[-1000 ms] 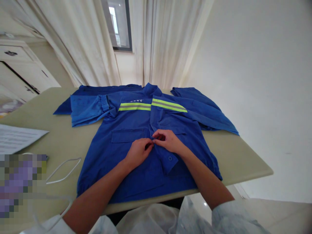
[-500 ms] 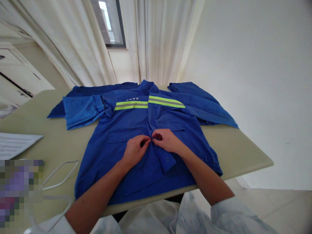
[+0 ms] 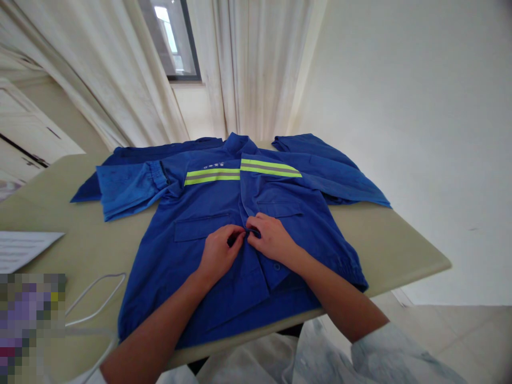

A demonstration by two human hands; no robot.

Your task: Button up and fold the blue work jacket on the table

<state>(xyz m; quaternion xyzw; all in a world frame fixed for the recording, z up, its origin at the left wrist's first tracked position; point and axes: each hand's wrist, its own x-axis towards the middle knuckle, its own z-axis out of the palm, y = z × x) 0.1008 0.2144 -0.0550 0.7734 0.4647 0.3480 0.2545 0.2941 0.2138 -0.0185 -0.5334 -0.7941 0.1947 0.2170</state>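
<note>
A blue work jacket [image 3: 208, 202] with yellow-green reflective stripes lies front up, its collar pointing away from me. At the middle of its front edge, my left hand [image 3: 221, 250] pinches the cloth between thumb and fingers. Right beside it, my right hand [image 3: 270, 234] grips the overlapping front flap, fingers curled and thumb pressed in. The fingertips of both hands nearly meet, and what lies between them is hidden. Below my right hand a round button [image 3: 277, 266] shows on the flap. The left-side sleeve [image 3: 128, 186] is folded outward with its elastic cuff showing.
The jacket rests on a pale greenish table [image 3: 404, 245]. More folded blue cloth [image 3: 168, 151] lies behind it. Printed paper [image 3: 28, 248], a white cable [image 3: 96, 298] and a pixelated item [image 3: 28, 325] are at the left. Curtains [image 3: 256, 64] and a white wall stand beyond.
Both hands stay at the same place on the front edge, with small finger shifts. The lower flap with the button lies flatter. The view has tilted slightly.
</note>
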